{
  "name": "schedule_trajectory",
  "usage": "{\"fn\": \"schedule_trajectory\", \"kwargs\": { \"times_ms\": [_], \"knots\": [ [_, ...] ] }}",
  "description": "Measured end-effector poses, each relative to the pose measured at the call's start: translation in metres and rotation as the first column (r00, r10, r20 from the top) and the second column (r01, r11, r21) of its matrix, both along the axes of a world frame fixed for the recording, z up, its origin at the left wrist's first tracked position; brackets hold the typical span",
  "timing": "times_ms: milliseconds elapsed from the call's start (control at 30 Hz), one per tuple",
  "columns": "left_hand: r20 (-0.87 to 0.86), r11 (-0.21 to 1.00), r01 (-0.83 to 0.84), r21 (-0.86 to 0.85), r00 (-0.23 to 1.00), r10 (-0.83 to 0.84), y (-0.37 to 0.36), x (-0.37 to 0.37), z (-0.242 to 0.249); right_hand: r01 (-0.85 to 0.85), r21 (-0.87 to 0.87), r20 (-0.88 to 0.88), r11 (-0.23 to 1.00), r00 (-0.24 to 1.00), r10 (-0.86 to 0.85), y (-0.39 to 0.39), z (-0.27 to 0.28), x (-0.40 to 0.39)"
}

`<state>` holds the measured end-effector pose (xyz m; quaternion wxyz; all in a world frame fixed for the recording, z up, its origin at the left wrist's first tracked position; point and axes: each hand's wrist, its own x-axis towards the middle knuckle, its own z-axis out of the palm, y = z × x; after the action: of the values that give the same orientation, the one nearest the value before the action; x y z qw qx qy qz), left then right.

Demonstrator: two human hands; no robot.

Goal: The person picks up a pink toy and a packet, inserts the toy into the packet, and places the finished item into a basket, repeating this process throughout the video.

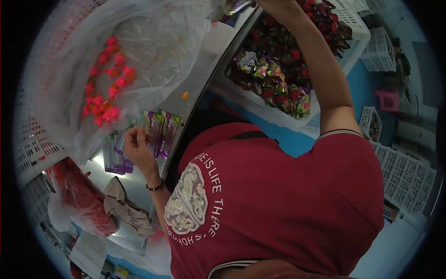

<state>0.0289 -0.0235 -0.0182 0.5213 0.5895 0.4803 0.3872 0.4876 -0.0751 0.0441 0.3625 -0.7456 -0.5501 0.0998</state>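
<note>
At the far left a white basket (32,153) curved round a clear bag (153,51) that held pink toys (104,81). Below it a red bag (81,204) lay beside a tan cloth (125,209) on the metal worktop (134,183). Near the worktop's edge a fan of purple packets (155,135) lay spread, and the left hand (137,149) rested on them, its grip pinched together on the edge of one packet. A dark bracelet (154,187) circled that wrist. One orange bead (185,95) sat alone on the bare metal further up. The red shirt (278,204) filled the middle. To the right, the other arm reached up over a white crate (357,42) heaped with shiny wrapped packs (274,79); the right hand (274,5) was cut off by the top edge, so I could not tell whether its grip was closed. More white baskets (404,176) stood at the far right.
</note>
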Motion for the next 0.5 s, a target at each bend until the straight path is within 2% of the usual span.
{"fn": "schedule_trajectory", "kwargs": {
  "times_ms": [33,167,233,300,367,400,467,500],
  "knots": [
    [-0.053,0.999,-0.019,0.037,0.998,0.021,0.0,-0.002,-0.002,0.039,-0.039,0.087,0.998,0.996,-0.036,-0.024,0.0,0.027],
    [-0.072,1.0,-0.006,0.022,0.997,0.008,0.001,-0.006,-0.005,0.207,-0.164,0.415,0.964,0.901,-0.123,-0.109,0.0,0.059],
    [-0.074,1.0,0.013,0.027,0.997,-0.011,0.003,-0.003,-0.007,0.394,-0.183,0.505,0.901,0.823,-0.258,-0.161,-0.045,0.063],
    [-0.08,0.999,0.03,0.03,0.996,-0.027,0.002,0.0,-0.007,0.418,-0.116,0.589,0.901,0.76,-0.276,-0.201,-0.085,0.043],
    [-0.078,0.998,0.037,0.059,0.996,-0.032,0.0,0.005,-0.004,0.377,-0.265,0.664,0.887,0.739,-0.116,-0.234,-0.115,0.018],
    [-0.078,0.998,0.033,0.062,0.997,-0.028,0.001,0.004,-0.005,0.359,-0.311,0.637,0.88,0.766,-0.087,-0.247,-0.133,0.005],
    [-0.306,0.958,0.119,0.26,0.951,-0.035,-0.001,-0.002,-0.01,0.297,-0.385,0.569,0.874,0.822,-0.029,-0.262,-0.151,-0.021],
    [-0.311,0.958,0.105,0.267,0.95,-0.017,-0.002,-0.004,-0.01,0.255,-0.409,0.527,0.876,0.85,-0.001,-0.264,-0.154,-0.034]
  ]
}}
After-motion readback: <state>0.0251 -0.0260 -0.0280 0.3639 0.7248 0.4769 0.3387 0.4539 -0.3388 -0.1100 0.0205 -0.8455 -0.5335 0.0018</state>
